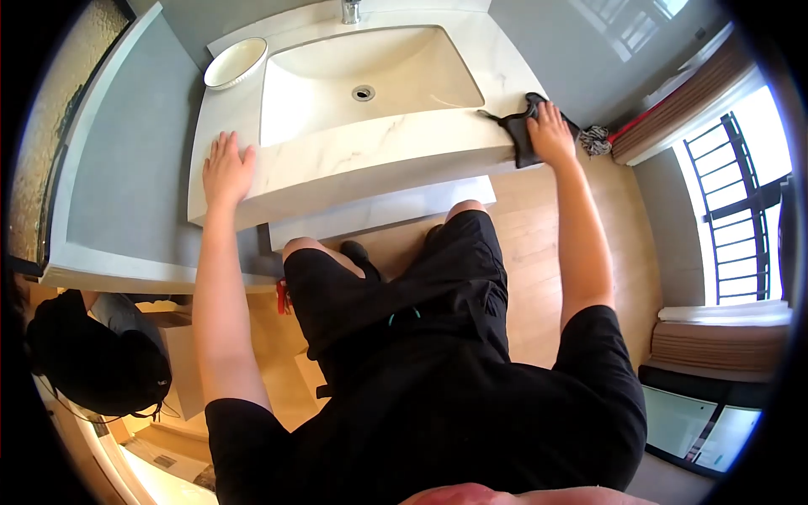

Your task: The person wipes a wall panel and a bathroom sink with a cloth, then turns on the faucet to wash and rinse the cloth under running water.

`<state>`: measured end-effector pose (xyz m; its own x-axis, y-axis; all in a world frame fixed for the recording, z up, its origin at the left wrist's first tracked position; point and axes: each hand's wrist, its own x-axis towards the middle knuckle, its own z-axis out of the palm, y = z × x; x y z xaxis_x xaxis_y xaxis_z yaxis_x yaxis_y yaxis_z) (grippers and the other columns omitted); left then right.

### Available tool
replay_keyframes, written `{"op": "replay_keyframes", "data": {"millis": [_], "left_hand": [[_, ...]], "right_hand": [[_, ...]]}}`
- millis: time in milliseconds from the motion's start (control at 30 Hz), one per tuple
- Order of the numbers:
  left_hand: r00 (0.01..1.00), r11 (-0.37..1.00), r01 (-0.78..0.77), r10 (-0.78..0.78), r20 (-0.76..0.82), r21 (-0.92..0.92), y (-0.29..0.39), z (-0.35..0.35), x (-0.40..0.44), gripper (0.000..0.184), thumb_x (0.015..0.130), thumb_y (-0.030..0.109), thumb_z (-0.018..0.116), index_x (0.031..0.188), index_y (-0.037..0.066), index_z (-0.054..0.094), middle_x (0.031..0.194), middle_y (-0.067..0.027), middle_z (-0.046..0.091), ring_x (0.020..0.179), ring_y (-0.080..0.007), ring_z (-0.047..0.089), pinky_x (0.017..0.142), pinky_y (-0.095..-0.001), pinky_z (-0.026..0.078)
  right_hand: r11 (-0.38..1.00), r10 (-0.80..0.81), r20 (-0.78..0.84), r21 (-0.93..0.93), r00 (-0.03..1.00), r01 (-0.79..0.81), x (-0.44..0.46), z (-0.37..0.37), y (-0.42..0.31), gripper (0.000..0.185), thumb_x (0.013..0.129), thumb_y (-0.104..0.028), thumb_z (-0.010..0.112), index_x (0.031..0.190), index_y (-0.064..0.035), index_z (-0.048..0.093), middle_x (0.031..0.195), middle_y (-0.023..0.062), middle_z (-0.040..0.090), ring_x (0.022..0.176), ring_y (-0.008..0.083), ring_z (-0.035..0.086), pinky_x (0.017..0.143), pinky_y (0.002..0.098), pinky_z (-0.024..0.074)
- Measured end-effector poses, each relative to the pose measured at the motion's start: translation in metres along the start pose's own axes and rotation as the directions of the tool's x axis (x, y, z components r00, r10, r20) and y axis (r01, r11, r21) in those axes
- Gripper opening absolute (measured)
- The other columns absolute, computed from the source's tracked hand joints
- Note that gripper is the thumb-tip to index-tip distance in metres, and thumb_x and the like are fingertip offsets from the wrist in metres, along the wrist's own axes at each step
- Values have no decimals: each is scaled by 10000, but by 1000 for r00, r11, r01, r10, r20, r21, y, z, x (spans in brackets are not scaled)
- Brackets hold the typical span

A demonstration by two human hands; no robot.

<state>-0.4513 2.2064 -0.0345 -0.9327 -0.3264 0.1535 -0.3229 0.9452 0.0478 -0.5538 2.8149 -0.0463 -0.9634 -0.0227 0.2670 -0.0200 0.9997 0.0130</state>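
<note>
My left hand point(225, 168) lies flat on the left front of the pale marbled washbasin counter point(362, 156), fingers apart, holding nothing. At the counter's right front corner, my right hand point(552, 135) holds a black cloth point(523, 139) against the surface. Part of the cloth hangs over the front edge, and a thin end trails left. Between my hands is the white rectangular sink point(370, 67) with a round drain point(364, 93). A chrome tap point(351, 12) stands at the back, cut off by the frame.
A white oval dish point(236, 64) sits at the counter's back left. Below the counter is a white ledge point(387, 210). A grey mop head point(596, 140) rests near the right wall. A barred window point(736, 210) is at right. At lower left are a person in black point(93, 353) and a box point(181, 362).
</note>
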Motion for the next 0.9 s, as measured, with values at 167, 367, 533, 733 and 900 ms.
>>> {"op": "replay_keyframes", "data": {"millis": [167, 367, 533, 733, 900], "left_hand": [[1000, 1000, -21, 21, 12, 10, 9, -5, -5, 688, 992, 535, 401, 1525, 103, 352, 1620, -116, 264, 1505, -277, 215, 1204, -503, 190], [994, 994, -108, 108, -11, -5, 33, -4, -16, 712, 982, 570, 416, 1515, 99, 372, 1618, -133, 263, 1505, -291, 214, 1197, -529, 186], [990, 990, -140, 140, 29, 15, 52, -12, -22, 691, 982, 544, 438, 1509, 100, 384, 1622, -107, 263, 1503, -288, 217, 1197, -526, 185], [988, 989, -149, 149, -45, 13, 54, -9, -20, 718, 971, 573, 423, 1499, 87, 396, 1608, -129, 291, 1493, -294, 244, 1194, -535, 180], [982, 977, -186, 181, -55, -108, 58, -21, -18, 661, 956, 502, 505, 1457, 73, 460, 1583, -152, 332, 1477, -323, 273, 1183, -551, 201]], "right_hand": [[982, 189, 151, -3, 970, -191, 24, -14, -15, 801, 971, -592, 393, 1534, -36, 265, 1614, 206, 217, 1496, 360, 209, 1195, 509, 218], [974, 222, 159, -3, 962, -225, 75, 6, -32, 856, 950, -647, 393, 1533, -35, 264, 1616, 196, 225, 1500, 351, 203, 1195, 510, 217], [994, 111, 131, 9, 985, -113, 102, 18, -26, 831, 957, -635, 388, 1530, -42, 279, 1610, 191, 244, 1493, 348, 222, 1187, 516, 238], [998, 56, 106, -15, 993, -55, 145, 30, -49, 792, 973, -603, 380, 1478, 6, 335, 1576, 229, 284, 1474, 393, 237, 1183, 517, 239], [999, -32, 130, 5, 991, 32, 204, 36, -68, 697, 989, -524, 393, 1472, -22, 373, 1579, 175, 312, 1470, 347, 264, 1176, 480, 272]]}}
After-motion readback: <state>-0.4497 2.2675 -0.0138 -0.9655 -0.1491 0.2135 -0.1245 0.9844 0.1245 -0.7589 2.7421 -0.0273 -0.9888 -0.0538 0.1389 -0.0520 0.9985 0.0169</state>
